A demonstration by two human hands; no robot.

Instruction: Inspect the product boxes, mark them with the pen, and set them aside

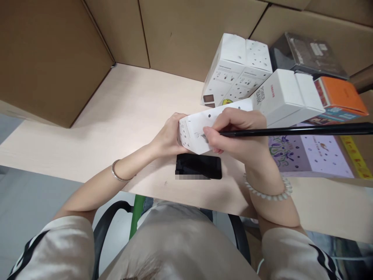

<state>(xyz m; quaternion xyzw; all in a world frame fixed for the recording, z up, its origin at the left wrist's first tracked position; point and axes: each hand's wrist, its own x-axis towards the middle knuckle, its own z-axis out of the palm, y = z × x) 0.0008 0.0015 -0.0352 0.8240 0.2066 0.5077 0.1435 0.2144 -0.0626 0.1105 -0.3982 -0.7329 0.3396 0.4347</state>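
My left hand [171, 136] is closed around the left end of a white box [194, 120] printed with small dark marks, and steadies it tilted above the table. In my right hand [241, 132] is a long, thin black paintbrush [294, 131], pinched between thumb and fingers. Its tip is at the box's white face, beside a faint round outline; whether it touches cannot be told. The right hand covers part of the box. Just below the box, a black smartphone [199, 165] lies flat on the table with its screen dark.
To the right stand white printed boxes [236, 72], a white power bank box [279, 95], an orange box [342, 95] and a dark clear-lidded box [314, 54]. A purple-patterned box [311, 155] lies nearer. Large brown cartons [198, 35] line the back of the pale table [116, 116].
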